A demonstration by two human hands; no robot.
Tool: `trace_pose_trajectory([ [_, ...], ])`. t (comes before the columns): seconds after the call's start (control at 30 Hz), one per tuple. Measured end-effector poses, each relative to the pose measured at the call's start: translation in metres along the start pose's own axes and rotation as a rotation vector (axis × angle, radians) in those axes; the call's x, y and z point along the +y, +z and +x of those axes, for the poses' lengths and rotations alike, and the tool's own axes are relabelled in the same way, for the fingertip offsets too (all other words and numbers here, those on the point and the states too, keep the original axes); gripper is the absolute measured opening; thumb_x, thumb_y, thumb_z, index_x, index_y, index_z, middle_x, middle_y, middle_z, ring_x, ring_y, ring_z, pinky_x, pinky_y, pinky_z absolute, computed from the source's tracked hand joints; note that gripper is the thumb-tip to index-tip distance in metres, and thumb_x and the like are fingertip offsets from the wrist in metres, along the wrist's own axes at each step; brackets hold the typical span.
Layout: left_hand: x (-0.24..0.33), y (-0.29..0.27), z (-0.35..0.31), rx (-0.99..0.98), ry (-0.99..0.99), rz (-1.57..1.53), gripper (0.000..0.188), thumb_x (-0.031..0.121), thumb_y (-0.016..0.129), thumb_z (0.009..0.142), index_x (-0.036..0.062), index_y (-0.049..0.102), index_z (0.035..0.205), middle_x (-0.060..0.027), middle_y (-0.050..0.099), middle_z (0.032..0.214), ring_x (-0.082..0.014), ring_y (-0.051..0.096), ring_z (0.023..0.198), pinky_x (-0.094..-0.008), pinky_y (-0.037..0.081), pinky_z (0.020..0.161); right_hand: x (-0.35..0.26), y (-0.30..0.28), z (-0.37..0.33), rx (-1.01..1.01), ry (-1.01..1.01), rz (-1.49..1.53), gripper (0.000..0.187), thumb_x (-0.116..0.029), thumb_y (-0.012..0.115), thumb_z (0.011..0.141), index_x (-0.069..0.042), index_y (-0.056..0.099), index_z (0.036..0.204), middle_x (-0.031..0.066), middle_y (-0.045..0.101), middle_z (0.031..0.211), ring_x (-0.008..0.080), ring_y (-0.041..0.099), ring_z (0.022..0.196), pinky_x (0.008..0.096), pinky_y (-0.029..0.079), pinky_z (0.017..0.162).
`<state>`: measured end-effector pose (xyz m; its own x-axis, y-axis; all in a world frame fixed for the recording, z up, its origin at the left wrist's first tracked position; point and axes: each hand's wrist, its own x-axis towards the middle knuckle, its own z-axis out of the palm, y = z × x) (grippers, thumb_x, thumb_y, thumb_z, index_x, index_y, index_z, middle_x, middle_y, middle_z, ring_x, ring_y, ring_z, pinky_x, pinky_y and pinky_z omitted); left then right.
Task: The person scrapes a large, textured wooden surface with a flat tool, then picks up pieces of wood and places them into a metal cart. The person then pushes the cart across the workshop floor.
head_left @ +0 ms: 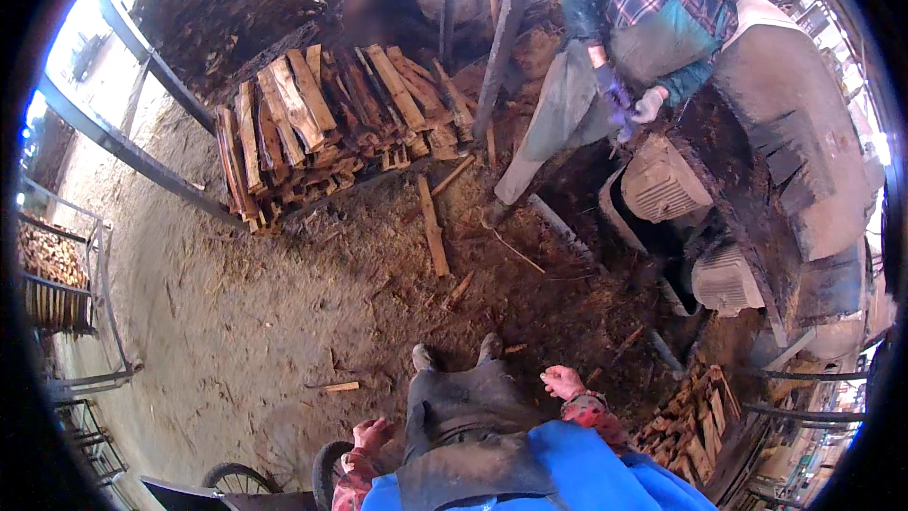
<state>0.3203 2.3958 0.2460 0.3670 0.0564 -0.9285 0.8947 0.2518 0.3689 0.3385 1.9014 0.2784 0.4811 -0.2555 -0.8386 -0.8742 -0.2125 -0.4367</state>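
**Blue garment (586, 462) close below, split-firewood pile (695, 421) to the right, loose plank (433, 227) ahead**

Dark trousers (454, 402) come next, and from them the clock is read, twelve being straight ahead. Off at nine is the left hand (373, 432), bare, its fingers loosely bent with nothing visible in them. Near it, toward its own half past seven, stands a black tyre (326, 473). On the ground toward the same hand's eleven lies a short wood sliver (340, 386), its long axis running nine to three, plainly nearer to this hand than to the other.

At two is the right hand (564, 383), also bare, fingers partly curled, no object showing in its grasp. The pile sits at this hand's half past three, near yet untouched, its pieces at mixed angles; the right hand is the nearer one to it.

Farther out, the plank lies at the left hand's half past twelve and a little before the right hand's eleven. Its length runs nearly twelve to six, one end toward the wearer; which hand is nearer I cannot tell.

Beyond, stacked firewood (303, 114) fills eleven, and a gloved co-worker (653, 0) in plaid stands near one.
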Motion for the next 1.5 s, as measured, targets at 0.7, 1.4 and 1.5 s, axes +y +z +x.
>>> trace_pose_trajectory([
  [0.7,0.019,-0.024,0.027,-0.019,0.06,-0.079,0.027,0.013,0.063,0.083,-0.0095,0.06,0.096,-0.0148,0.065,0.082,-0.0246,0.065,0.068,-0.0352,0.057,0.062,-0.065,0.056,-0.029,0.041,-0.213,-0.35,0.05,-0.036,0.068,0.079,-0.001,0.06,0.114,0.0119,0.067,0.095,0.0225,0.064,0.092,0.0318,0.049,0.083],
  [1.4,0.043,0.07,-0.001,-0.123,0.308,0.459,0.023,0.013,0.062,0.082,-0.0072,0.062,0.091,-0.0153,0.066,0.083,-0.0252,0.066,0.072,-0.0352,0.057,0.066,0.015,-0.031,0.051,0.081,-0.221,-0.146,0.058,-0.049,0.066,0.075,-0.004,0.062,0.111,0.0172,0.065,0.099,0.0326,0.062,0.093,0.0386,0.049,0.081],
  [1.5,0.028,0.081,0.005,-0.169,0.409,0.457,0.02,0.013,0.062,0.08,-0.0055,0.062,0.087,-0.0143,0.065,0.083,-0.0245,0.066,0.072,-0.0346,0.057,0.065,0.022,-0.056,0.062,0.044,-0.207,-0.138,0.056,-0.047,0.066,0.076,-0.003,0.062,0.11,0.0172,0.065,0.1,0.0325,0.062,0.093,0.0384,0.049,0.081],
])
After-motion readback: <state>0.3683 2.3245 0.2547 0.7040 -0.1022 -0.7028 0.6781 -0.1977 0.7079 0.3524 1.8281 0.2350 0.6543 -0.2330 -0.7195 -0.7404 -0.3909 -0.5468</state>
